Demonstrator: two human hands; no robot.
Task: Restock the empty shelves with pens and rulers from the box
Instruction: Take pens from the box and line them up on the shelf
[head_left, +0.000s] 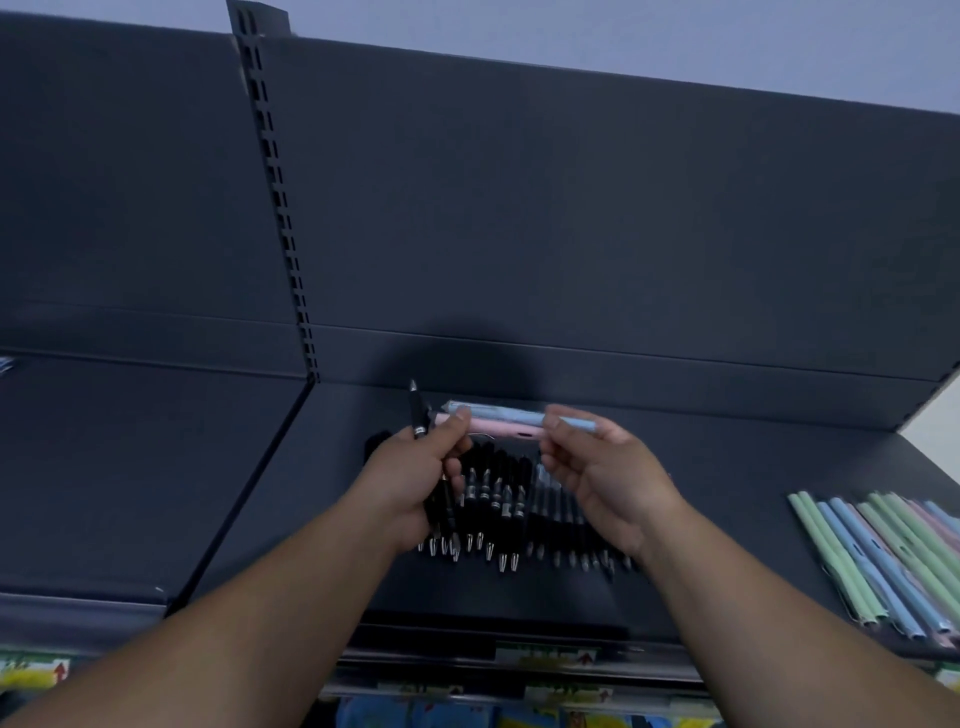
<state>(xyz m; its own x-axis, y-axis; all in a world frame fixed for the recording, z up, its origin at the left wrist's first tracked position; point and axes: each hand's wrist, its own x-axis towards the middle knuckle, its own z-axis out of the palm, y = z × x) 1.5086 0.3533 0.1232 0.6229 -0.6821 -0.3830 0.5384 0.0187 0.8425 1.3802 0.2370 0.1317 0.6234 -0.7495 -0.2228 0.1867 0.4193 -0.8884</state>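
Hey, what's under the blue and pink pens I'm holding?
A row of black pens, silver tips toward you, lies on the dark shelf below the pastel pens. The left grip and right grip cover both ends of the row, hiding its full extent.

Pen row (501, 499) on shelf (737, 467). Left hand (415, 478) over its left end, right hand (605, 467) over its right end. Held pens (511, 422) span between the hands, behind the row. Pen batch (883, 558) well right.

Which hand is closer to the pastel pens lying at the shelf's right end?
Right. The right hand is left of the pastel pens; the left hand is farther left still.
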